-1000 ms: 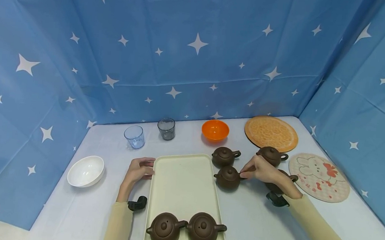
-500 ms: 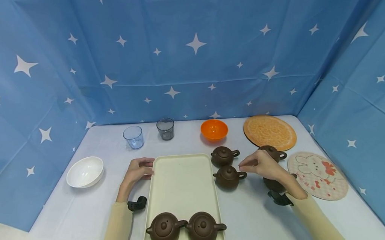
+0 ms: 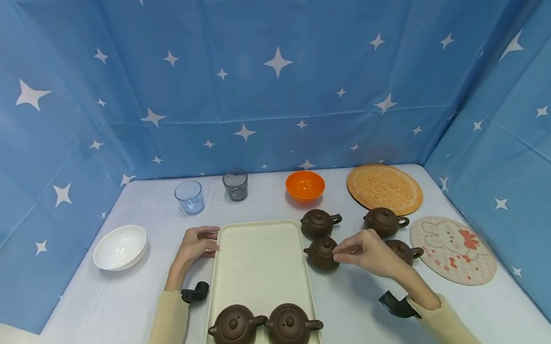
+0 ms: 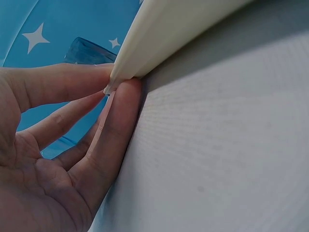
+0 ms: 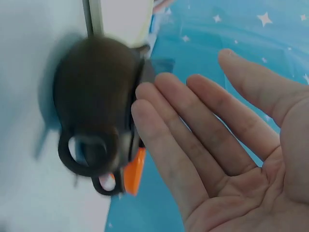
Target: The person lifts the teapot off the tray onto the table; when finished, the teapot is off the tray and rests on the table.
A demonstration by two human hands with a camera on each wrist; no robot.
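My left hand point(image 3: 198, 243) pinches the left rim of a cream rectangular tray point(image 3: 259, 268); in the left wrist view the thumb lies on one side of the tray edge and a finger on the other. Two dark brown teapots, a left one point(image 3: 233, 330) and a right one point(image 3: 289, 329), stand at the tray's near end. My right hand point(image 3: 371, 252) hovers at a brown teapot point(image 3: 320, 254) just right of the tray. In the right wrist view its fingers are nearly straight, the thumb apart, the fingertips close to that teapot's lid; whether they touch it I cannot tell.
More brown teapots stand behind and to the right: one at the back point(image 3: 317, 224), another point(image 3: 382, 222), and one point(image 3: 401, 251) partly hidden by my right hand. Around them are an orange bowl point(image 3: 305, 186), two glasses point(image 3: 189, 197), a white bowl point(image 3: 120, 247) and two round mats point(image 3: 385, 188).
My right hand has let go of the nearest teapot's handle, lifted off, then moved left over its lid. The left hand stays on the tray rim.
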